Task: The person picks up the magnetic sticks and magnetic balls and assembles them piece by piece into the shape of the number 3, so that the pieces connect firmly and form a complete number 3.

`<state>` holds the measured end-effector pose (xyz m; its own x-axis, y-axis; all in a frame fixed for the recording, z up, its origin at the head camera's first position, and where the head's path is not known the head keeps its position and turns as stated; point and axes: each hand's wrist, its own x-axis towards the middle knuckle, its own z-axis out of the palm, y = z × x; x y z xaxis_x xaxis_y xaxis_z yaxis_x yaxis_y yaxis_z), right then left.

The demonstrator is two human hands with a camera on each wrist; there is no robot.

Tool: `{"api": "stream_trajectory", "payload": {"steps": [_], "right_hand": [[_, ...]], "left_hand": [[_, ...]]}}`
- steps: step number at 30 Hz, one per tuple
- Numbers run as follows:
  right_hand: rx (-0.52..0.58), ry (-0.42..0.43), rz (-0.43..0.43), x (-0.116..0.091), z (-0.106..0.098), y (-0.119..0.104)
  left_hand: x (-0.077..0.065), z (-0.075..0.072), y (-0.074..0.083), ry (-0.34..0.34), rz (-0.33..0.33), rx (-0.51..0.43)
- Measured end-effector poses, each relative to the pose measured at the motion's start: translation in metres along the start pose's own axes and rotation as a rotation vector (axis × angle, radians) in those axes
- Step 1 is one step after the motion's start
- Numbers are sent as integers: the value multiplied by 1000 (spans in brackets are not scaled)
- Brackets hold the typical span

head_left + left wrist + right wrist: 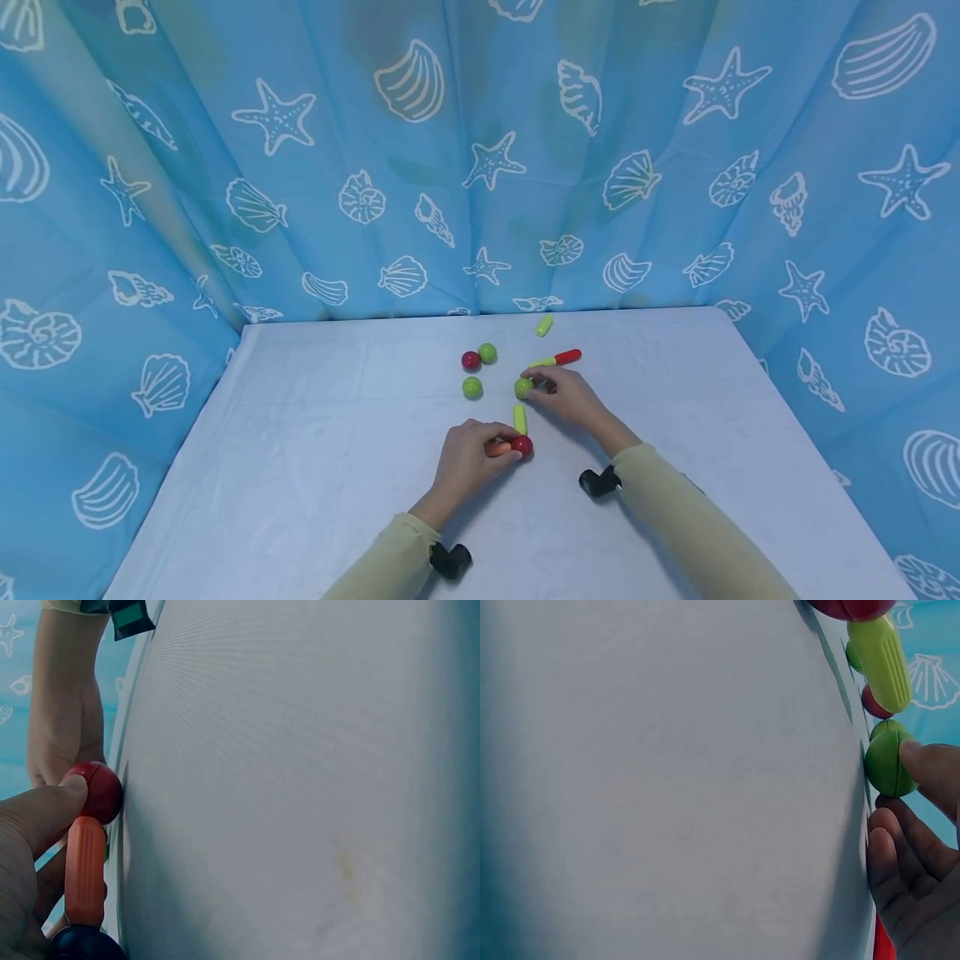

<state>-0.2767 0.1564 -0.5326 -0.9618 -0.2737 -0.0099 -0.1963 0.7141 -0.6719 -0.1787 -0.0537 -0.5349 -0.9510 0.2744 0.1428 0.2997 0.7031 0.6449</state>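
The left hand (472,454) is grasping a red ball (522,447) near the front of the white surface (300,433), its thumb pressing on the ball's side. An orange rod (86,870) is running back from that ball beneath the palm, and in the left wrist view a dark blue ball (86,945) is sitting at the rod's other end. On the far side of the red ball, a lime rod (520,419) is meeting it end-on and pointing toward the other hand.

The right hand (566,396) is pinching a green ball (523,388) between thumb and finger, just beyond the lime rod's far end; whether ball and rod are touching is hard to tell from these angles. Behind the right hand, a yellow-green rod (543,362) and a red rod (567,356) are lying end to end, the hand partly covering the first.

To the left of the pinched ball, a second green ball (472,387) is resting alone, while a second red ball (470,361) and a third green ball (487,353) are lying close together farther back. Another lime piece (544,325) is lying near the back edge, below a blue shell-patterned curtain (465,208).
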Motion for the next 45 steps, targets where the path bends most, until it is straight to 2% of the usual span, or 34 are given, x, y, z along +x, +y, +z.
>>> {"api": "stream_trajectory", "payload": {"steps": [14, 29, 45], "right_hand": [[20, -39, -11, -10, -1, -5], [47, -72, -85, -13, -2, -4], [26, -57, -64, -13, 0, -5]], "left_hand": [[0, 0, -1, -4, -5, -14], [0, 1, 0, 3, -7, -13], [2, 2, 2, 0, -7, -11]]}}
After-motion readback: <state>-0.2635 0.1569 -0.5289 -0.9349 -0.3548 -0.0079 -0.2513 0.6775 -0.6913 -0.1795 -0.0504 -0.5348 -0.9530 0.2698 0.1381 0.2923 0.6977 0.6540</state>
